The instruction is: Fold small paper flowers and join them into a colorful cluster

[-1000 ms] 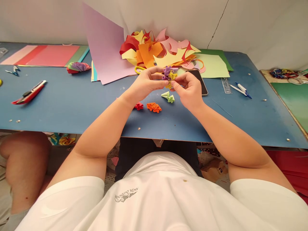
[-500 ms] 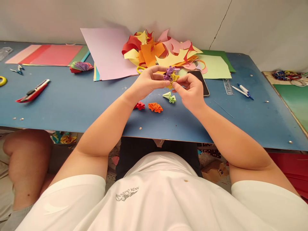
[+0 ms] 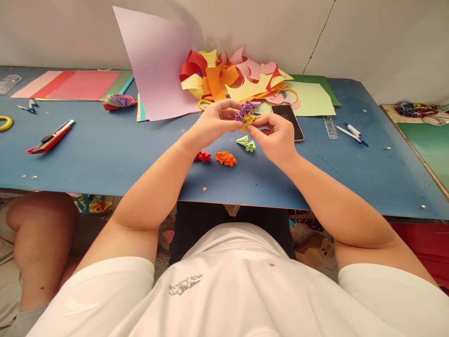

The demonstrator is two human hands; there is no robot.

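Note:
Between my two hands, above the blue table, is a purple curled-paper piece (image 3: 244, 111) with a yellow curled-paper piece (image 3: 249, 118) against it. My left hand (image 3: 218, 118) is closed on the purple piece from the left, thumb below and fingers above. With thumb and fingertips my right hand (image 3: 272, 133) pinches the yellow piece at its right side. Whether the two pieces are joined I cannot tell. On the table below lie a light green folded-paper piece (image 3: 246, 143), an orange one (image 3: 226, 158) and a red one (image 3: 202, 156), partly behind my left wrist.
Behind my hands are a heap of paper scraps (image 3: 219, 77), a lilac sheet (image 3: 161, 65) and a phone (image 3: 289, 120). A red utility knife (image 3: 52, 136) lies left, pens (image 3: 352, 133) right. A person's knee (image 3: 42, 224) is at lower left.
The lilac sheet's upper edge has risen and now leans on the wall. My hands and the paper pieces have shifted slightly, with my right fingers changing their pinch on the yellow piece.

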